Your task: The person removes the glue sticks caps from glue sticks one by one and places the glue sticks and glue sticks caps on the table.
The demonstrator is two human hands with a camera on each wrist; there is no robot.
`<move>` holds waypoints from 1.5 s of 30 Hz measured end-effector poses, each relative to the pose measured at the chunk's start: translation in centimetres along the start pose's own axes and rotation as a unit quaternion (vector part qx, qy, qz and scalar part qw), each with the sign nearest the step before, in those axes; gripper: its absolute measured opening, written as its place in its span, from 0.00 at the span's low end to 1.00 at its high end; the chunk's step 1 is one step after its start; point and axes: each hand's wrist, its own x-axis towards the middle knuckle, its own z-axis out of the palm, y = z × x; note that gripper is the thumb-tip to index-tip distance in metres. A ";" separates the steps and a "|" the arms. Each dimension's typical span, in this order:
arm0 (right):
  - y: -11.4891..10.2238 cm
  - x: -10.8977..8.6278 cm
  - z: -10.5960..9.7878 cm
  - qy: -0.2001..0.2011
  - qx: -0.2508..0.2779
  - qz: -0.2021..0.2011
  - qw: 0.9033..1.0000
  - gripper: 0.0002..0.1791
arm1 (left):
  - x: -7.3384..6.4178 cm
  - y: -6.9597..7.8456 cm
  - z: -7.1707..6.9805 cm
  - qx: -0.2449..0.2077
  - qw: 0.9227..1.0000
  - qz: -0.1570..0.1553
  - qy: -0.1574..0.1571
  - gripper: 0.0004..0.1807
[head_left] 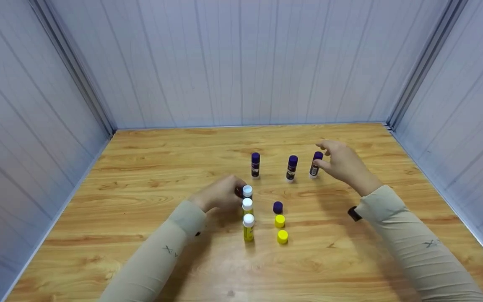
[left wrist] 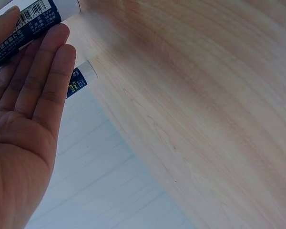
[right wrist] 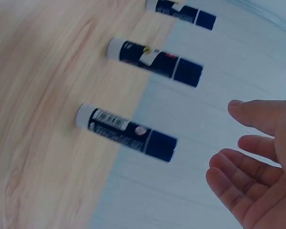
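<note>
Pale panelled walls (head_left: 241, 63) enclose a wood-grain tabletop (head_left: 149, 235). Leftmost is a close row of white-topped cylindrical glue sticks: a dark-bodied stick (head_left: 247, 191) at the far end, a middle yellow-bodied stick (head_left: 247, 204) and a near yellow-bodied stick (head_left: 248, 228). Beyond the row stands a purple-capped dark glue stick (head_left: 255, 165). Right of the row sit a small round purple cap (head_left: 278, 207) and two yellow caps (head_left: 280, 221); farther right and far, a second purple-capped stick (head_left: 292, 168) and a third purple-capped stick (head_left: 313, 170).

Risk, as judged: a sideways knock from the left hand (head_left: 221, 193) could topple the row; a brushing right thumb could tip the third purple-capped stick.

Left hand: narrow, thumb and fingers gripping the dark-bodied stick; base contact cannot be told. Right hand (head_left: 342, 165): wide, holding nothing, just beside the third purple-capped stick.
</note>
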 end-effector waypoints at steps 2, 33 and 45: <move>0.8 0.3 0.2 -0.011 0.001 0.017 1.000 0.31 | 0.0 0.0 0.0 0.000 1.000 -0.003 -0.001 0.11; 3.8 2.7 4.0 -0.058 0.051 0.097 0.992 0.20 | 0.1 0.1 0.2 -0.002 1.000 -0.003 -0.002 0.12; 3.6 2.4 3.8 -0.047 0.046 0.089 0.994 0.11 | 0.2 0.3 0.1 0.009 1.000 -0.009 -0.004 0.11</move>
